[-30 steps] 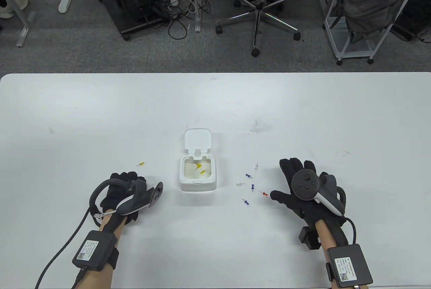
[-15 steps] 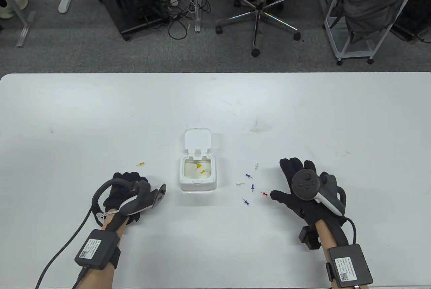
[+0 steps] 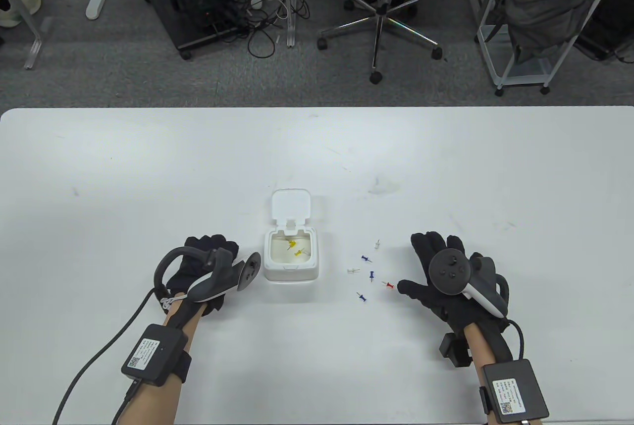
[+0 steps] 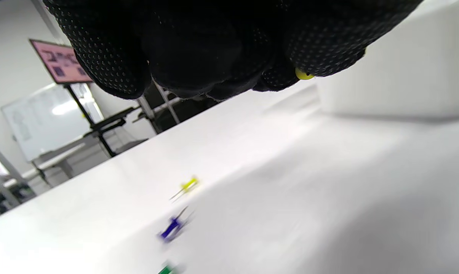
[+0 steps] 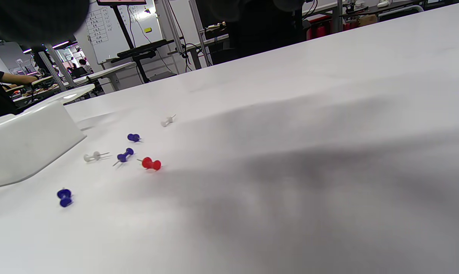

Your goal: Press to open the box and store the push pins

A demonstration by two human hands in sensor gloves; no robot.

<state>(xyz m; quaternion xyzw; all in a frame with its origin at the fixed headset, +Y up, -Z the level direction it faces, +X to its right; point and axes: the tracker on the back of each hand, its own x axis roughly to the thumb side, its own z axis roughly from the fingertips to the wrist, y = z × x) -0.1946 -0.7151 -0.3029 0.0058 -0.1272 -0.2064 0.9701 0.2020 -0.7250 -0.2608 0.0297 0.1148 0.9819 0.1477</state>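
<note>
- Two yellow pins [image 3: 293, 248] lie in the open box [image 3: 290, 259] at mid-table.
- The left hand [image 3: 205, 269], just beside the box, pinches a yellow pin [image 4: 304, 74]; it should release it only above the opening.
- The right hand [image 3: 441, 274] rests flat, fingers spread, near loose pins.

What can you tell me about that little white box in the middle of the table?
The white box looks like smooth plastic, squarish with rounded corners. It sits flat on the table, its hinged lid flipped open toward the far side. Two yellow push pins lie inside on a pale floor. Nothing touches it: the left hand is close beside it, apart, as far as the table view shows.
</note>
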